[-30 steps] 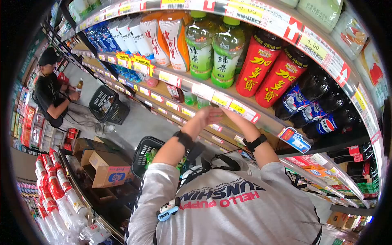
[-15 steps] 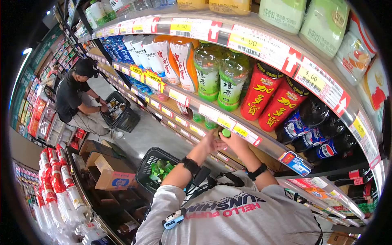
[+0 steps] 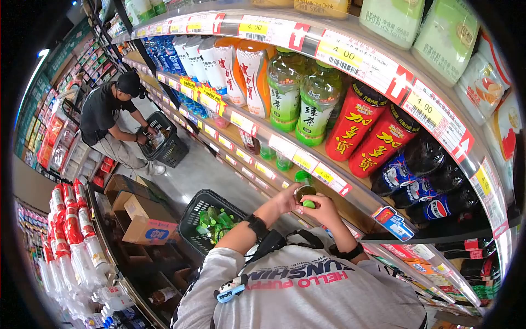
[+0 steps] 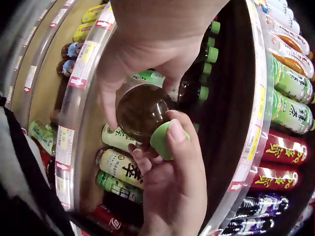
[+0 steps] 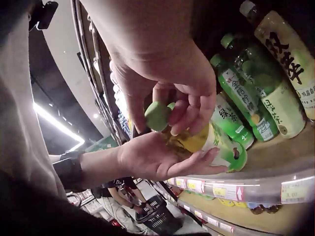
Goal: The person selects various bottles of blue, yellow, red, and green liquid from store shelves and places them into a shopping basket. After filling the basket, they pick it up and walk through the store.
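Note:
A bottle of amber tea with a green-and-white label lies across my left hand, in front of the drink shelf. In the left wrist view, the left thumb and fingers grip both sides of its round shoulder. My right hand pinches a green bottle cap between thumb and fingers, close to the tea bottle's top end. Curled right fingers hide the neck in the right wrist view, and a second bit of green shows between them. The bottle's green base end points toward the shelf in the head view.
The shelf above holds green tea bottles, red bottles and cola bottles. A dark basket with green-topped bottles stands on the floor at left. Beyond, a person bends over another basket. Open cardboard boxes sit nearby.
Both hands have drawn back from the shelf edge with the tea bottle, which has come into view between them. The other person has gone from holding a bottle to reaching into their basket.

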`<state>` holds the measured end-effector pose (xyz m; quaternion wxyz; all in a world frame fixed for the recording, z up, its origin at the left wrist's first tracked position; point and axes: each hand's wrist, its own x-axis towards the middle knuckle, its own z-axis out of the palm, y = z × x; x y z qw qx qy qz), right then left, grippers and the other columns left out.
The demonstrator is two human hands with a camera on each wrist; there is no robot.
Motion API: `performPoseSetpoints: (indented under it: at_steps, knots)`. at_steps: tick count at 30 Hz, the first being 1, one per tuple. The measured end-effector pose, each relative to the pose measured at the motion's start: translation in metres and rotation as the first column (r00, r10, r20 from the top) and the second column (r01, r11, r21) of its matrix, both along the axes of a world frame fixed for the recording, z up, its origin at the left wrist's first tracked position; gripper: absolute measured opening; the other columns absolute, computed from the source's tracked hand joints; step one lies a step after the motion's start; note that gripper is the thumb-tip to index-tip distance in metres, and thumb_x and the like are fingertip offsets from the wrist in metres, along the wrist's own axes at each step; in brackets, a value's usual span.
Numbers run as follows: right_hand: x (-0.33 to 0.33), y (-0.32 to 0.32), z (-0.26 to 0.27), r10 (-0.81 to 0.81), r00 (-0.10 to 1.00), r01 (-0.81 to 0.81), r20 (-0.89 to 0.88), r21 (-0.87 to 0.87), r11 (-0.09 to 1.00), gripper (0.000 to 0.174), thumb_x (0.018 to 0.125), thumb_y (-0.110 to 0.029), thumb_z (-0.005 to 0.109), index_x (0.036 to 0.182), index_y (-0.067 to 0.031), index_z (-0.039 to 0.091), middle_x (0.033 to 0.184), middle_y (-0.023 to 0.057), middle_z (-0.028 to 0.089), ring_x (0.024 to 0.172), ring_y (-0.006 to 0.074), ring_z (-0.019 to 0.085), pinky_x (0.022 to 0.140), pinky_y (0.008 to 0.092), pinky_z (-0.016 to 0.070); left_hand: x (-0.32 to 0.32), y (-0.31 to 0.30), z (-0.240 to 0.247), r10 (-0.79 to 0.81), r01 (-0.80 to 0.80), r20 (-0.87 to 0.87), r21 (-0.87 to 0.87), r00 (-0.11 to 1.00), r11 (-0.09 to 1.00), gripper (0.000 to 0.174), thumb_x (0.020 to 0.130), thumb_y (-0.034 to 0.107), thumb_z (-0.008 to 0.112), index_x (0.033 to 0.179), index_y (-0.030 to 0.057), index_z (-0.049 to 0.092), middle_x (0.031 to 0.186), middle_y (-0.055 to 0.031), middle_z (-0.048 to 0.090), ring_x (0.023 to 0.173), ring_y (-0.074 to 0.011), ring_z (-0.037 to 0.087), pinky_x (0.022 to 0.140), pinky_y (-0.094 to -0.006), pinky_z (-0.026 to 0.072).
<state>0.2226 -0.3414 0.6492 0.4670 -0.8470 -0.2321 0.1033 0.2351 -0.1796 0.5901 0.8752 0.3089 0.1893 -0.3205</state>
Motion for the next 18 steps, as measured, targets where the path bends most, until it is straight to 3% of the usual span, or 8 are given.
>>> performPoseSetpoints:
  at_steps: [3,6,9,10,13,14,17,18]
  knots:
    - [-0.008,-0.001,-0.002,0.015,0.992,-0.009,-0.127,0.048,0.999,0.025,0.068,-0.018,0.066,0.091,-0.0093,0.063,0.066,0.0053,0.051,0.057,0.0123,0.049,0.052,0.024,0.0389,0.0,-0.005,-0.012,-0.058,0.055,0.068,0.045,0.996,0.997,0.039,0.082,0.031,0.051,0.113,0.0094,0.043,0.1,-0.0062,0.055,0.082,-0.0195,0.057,0.068,-0.0302,0.0494]
    - [-0.011,-0.004,0.006,0.097,0.994,-0.094,-0.048,0.046,0.994,0.022,0.072,-0.016,0.062,0.092,-0.0076,0.062,0.068,0.0058,0.053,0.058,0.0122,0.05,0.052,0.024,0.0396,-0.011,-0.001,0.003,-0.062,0.053,0.17,0.057,0.984,0.997,0.049,0.081,0.031,0.054,0.122,0.0137,0.032,0.111,-0.0056,0.048,0.09,-0.0182,0.054,0.069,-0.0304,0.0488]
    - [-0.017,-0.004,0.034,0.215,0.977,-0.215,0.006,0.031,0.976,0.024,0.072,-0.024,0.062,0.093,-0.0117,0.063,0.066,0.0092,0.053,0.057,0.0165,0.051,0.053,0.0284,0.0396,-0.027,0.002,0.031,-0.026,-0.005,0.26,0.119,0.965,0.993,0.062,0.081,0.032,0.054,0.13,0.0178,0.018,0.119,-0.0067,0.042,0.097,-0.019,0.051,0.071,-0.0331,0.0483]
    - [-0.019,-0.002,0.039,0.242,0.97,-0.242,0.014,0.042,0.969,0.024,0.072,-0.024,0.062,0.093,-0.0112,0.062,0.066,0.0096,0.054,0.057,0.0163,0.051,0.053,0.0281,0.0399,-0.034,0.004,0.045,0.013,-0.036,0.234,0.095,0.972,0.995,0.055,0.085,0.024,0.049,0.13,0.0125,0.021,0.131,-0.0118,0.028,0.106,-0.0243,0.046,0.083,-0.0359,0.0439]
    - [-0.024,0.011,0.05,0.328,0.944,-0.326,-0.022,0.073,0.943,0.024,0.073,-0.022,0.061,0.094,-0.0101,0.062,0.068,0.0109,0.057,0.057,0.0161,0.053,0.054,0.0276,0.0411,-0.05,0.015,0.047,0.048,-0.07,0.176,0.119,0.983,0.99,0.05,0.085,0.025,0.048,0.128,0.0108,0.027,0.126,-0.0108,0.036,0.104,-0.0219,0.047,0.083,-0.0356,0.043]
    - [-0.026,0.017,0.052,0.351,0.933,-0.345,-0.075,0.08,0.935,0.025,0.073,-0.022,0.061,0.096,-0.0098,0.061,0.069,0.0113,0.058,0.058,0.0163,0.054,0.054,0.0277,0.0417,-0.056,0.019,0.041,0.022,-0.044,0.157,0.136,0.987,0.99,0.043,0.087,0.03,0.043,0.123,0.0079,0.035,0.12,-0.0102,0.043,0.1,-0.0203,0.049,0.081,-0.0351,0.0436]
    - [-0.034,0.038,0.057,0.419,0.885,-0.413,-0.203,0.071,0.908,0.029,0.074,-0.022,0.06,0.1,-0.009,0.059,0.073,0.0121,0.06,0.06,0.0164,0.056,0.057,0.0277,0.0432,-0.071,0.043,0.01,-0.094,0.092,0.085,0.031,0.992,0.995,0.057,0.084,0.039,0.044,0.13,0.016,0.019,0.12,-0.007,0.042,0.097,-0.0221,0.052,0.074,-0.0395,0.047]
    - [-0.037,0.046,0.057,0.438,0.866,-0.436,-0.242,0.065,0.898,0.03,0.075,-0.022,0.06,0.101,-0.0088,0.058,0.075,0.0123,0.061,0.061,0.0164,0.057,0.057,0.0277,0.0436,-0.082,0.049,0.009,-0.082,0.078,0.055,0.068,0.995,0.995,0.052,0.084,0.04,0.043,0.127,0.0151,0.024,0.118,-0.0063,0.044,0.096,-0.0212,0.052,0.074,-0.0389,0.047]
